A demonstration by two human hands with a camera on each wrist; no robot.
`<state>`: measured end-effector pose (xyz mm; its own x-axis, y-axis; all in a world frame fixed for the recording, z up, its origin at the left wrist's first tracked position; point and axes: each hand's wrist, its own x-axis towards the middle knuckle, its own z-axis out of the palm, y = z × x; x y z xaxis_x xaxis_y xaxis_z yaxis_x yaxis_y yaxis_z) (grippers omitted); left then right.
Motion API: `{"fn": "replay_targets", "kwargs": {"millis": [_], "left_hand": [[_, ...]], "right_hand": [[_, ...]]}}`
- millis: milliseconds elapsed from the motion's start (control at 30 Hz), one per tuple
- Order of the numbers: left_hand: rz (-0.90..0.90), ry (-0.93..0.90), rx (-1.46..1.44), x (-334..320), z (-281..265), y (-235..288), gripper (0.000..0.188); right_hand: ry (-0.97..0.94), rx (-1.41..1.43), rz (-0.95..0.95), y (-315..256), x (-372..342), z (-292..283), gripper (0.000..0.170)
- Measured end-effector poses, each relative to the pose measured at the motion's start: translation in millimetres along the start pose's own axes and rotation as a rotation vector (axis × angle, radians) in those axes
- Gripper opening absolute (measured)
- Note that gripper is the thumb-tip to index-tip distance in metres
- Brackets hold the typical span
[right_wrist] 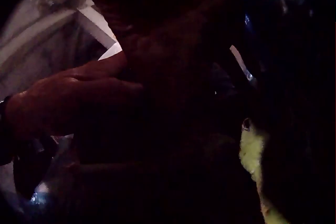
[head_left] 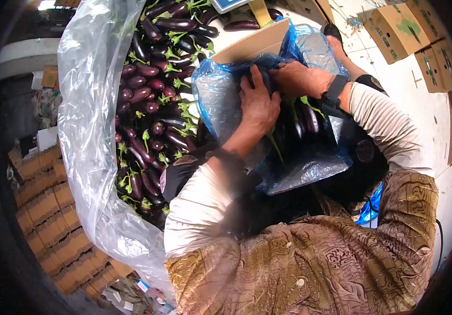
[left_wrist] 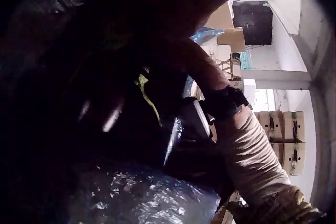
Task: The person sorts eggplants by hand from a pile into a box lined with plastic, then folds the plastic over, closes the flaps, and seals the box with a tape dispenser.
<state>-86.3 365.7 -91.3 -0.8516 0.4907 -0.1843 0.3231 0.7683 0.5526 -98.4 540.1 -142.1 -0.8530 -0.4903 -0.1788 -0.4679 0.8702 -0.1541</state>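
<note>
**Two hands meeting over boxed eggplants (head_left: 310,119)**

The eggplants are lying in a box (head_left: 255,43) lined with blue film (head_left: 213,97), in front of the person, their green stems showing. The left hand (head_left: 260,107) is reaching over the box's far part, its fingers spreading and its thumb standing apart; whether it is touching an eggplant or only film is unclear. The right hand (head_left: 300,79) is bending in just beside it; its fingertips are hiding, so whether they are pinching anything cannot be told. Both wrist views are mostly dark. A black strap (head_left: 336,90) is circling the right wrist.

Left of the box, a big pile (head_left: 155,84) of eggplants is lying beside a clear sheet (head_left: 87,105). Flattened cardboard (head_left: 55,220) is stacking up beyond the sheet. At upper right, cartons (head_left: 396,31) are standing on the pale floor (head_left: 394,89).
</note>
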Motion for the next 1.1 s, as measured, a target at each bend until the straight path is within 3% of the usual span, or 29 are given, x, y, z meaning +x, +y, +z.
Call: {"fn": "replay_targets", "kwargs": {"millis": [100,167,233,300,367,400,467,533,667,700,733,767,800,833,867,900,933,1033,1067,1100], "left_hand": [[0.025,0.019,0.11,-5,2,4,0.077],[0.031,0.006,0.143,-11,1,4,0.074],[0.248,0.065,0.338,-16,8,-3,0.061],[0.186,0.039,0.434,2,13,-8,0.055],[0.12,0.013,0.527,24,19,-14,0.049],[0.068,-0.014,0.461,37,26,-14,0.047],[0.018,-0.038,0.392,38,50,-24,0.045],[0.238,0.3,0.465,29,75,-37,0.046],[0.222,0.313,0.418,0,64,-36,0.046],[0.234,0.206,0.454,-10,58,-30,0.046],[0.244,0.102,0.486,-15,50,-24,0.047],[0.242,0.109,0.479,-12,43,-18,0.047],[0.188,0.002,0.399,-11,32,-15,0.047],[0.134,-0.109,0.316,-10,23,-12,0.047],[0.127,-0.11,0.305,-10,15,-7,0.047],[0.196,0.147,0.289,-9,4,-2,0.045],[0.266,0.41,0.28,-6,-8,0,0.044],[0.395,0.431,0.291,10,-40,4,0.04],[0.397,0.437,0.288,17,-41,-6,0.04],[0.399,0.29,0.446,26,-35,-25,0.036]], "right_hand": [[-0.069,0.095,0.011,-6,-5,-16,0.038],[0.026,0.081,-0.043,-10,-11,-25,0.037],[0.127,0.001,-0.11,-3,-8,-10,0.037],[0.228,-0.078,-0.187,-1,-7,-9,0.036],[-0.189,0.247,0.174,-10,-10,-32,0.035],[-0.194,0.238,0.173,-7,-11,-24,0.035],[0.002,0.17,0.15,2,-11,1,0.034],[0.018,0.12,0.163,0,-12,-2,0.034],[-0.062,0.082,0.207,-13,-12,-12,0.029],[-0.066,0.08,0.205,-14,-13,-13,0.029],[0.027,0.008,0.129,-17,-15,-15,0.025],[0.122,-0.069,0.053,-17,-19,-16,0.023],[0.116,-0.076,0.051,-24,-21,-25,0.023],[0.296,-0.071,0.038,-34,-25,-39,0.021],[0.474,-0.06,0.021,-40,-28,-52,0.02],[0.617,0.027,-0.012,-40,-29,-60,0.021],[0.616,0.03,-0.021,-38,-28,-60,0.021],[0.387,-0.114,0.282,-25,-31,-50,0.02],[0.388,-0.12,0.282,-14,-29,-40,0.02],[0.179,-0.124,0.285,0,-26,-31,0.024]]}}
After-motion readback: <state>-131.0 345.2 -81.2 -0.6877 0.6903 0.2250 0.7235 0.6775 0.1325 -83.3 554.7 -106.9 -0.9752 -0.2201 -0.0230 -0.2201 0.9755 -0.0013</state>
